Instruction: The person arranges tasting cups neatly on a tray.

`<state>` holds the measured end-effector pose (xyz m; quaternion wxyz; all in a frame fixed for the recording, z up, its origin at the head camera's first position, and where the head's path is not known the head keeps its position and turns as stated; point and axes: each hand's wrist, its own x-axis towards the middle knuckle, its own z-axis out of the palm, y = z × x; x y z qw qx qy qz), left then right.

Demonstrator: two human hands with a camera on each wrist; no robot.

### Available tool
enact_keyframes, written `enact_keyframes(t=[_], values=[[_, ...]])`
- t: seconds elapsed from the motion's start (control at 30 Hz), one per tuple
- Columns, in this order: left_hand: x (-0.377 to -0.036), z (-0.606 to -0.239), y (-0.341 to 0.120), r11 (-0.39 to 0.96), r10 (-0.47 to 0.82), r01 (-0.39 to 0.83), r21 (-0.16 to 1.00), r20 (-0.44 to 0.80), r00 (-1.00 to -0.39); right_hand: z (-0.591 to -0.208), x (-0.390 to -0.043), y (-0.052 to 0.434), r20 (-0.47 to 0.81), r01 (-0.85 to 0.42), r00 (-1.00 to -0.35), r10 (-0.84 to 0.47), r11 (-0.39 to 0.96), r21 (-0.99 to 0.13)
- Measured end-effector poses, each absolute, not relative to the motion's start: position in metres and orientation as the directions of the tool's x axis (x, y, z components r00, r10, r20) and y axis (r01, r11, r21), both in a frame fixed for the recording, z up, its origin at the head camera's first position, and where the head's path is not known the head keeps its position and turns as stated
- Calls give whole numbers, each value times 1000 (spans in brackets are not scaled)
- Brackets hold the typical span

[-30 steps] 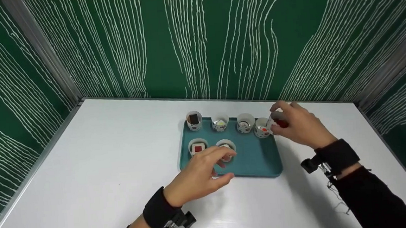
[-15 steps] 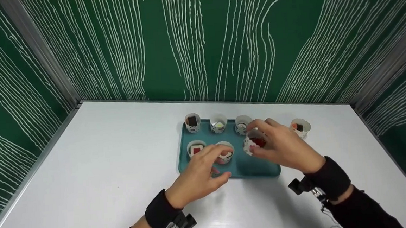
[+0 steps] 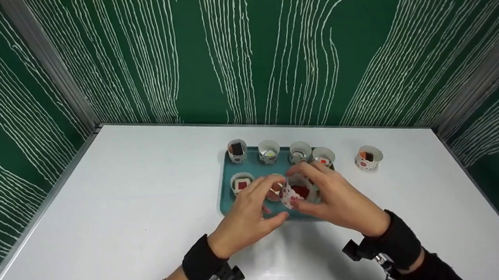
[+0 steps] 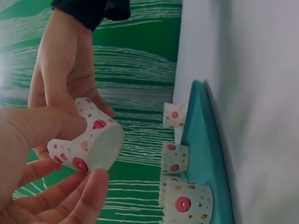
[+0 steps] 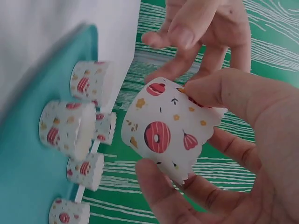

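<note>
My right hand [image 3: 296, 187] pinches a white paper cup [image 3: 294, 194] printed with red doughnuts, a red piece inside it. It holds the cup tilted just above the front middle of the teal tray [image 3: 224, 202]. In the right wrist view the thumb and fingers of the right hand [image 5: 173, 133] clamp the cup [image 5: 163, 135] in the air. My left hand [image 3: 275, 199] is right beside it, with fingers loosely curled and fingertips over the front-middle cup [image 3: 276, 193] on the tray. The left wrist view shows the held cup [image 4: 100, 144] framed by my left thumb and finger.
Several similar filled cups stand in the tray's back row, from one at the left [image 3: 237, 150] to one at the right [image 3: 323, 156]. Another cup [image 3: 242, 182] sits front left. One cup [image 3: 368, 157] stands on the white table right of the tray. Green walls enclose the table.
My right hand has carried its cup from the tray's back right corner leftward and nearer, up beside my left hand. This uncovered the cup on the table. The left hand has hardly moved.
</note>
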<state>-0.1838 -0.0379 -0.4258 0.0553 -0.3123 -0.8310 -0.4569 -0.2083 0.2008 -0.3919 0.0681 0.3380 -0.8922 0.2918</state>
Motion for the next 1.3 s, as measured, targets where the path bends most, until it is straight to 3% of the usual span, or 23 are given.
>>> enact_keyframes(t=[0.4,0.93,1.3], values=[[-187,-431,-35,486,425,588,646,414,-805,-404,-202,195,307,-619,-778,-548,585,-524],[-191,-433,-39,420,418,550,722,384,-824,-405,-196,197,266,-543,-812,-519,506,-670],[-193,-436,-39,439,407,557,705,396,-823,-408,-192,195,236,-465,-841,-488,426,-776]])
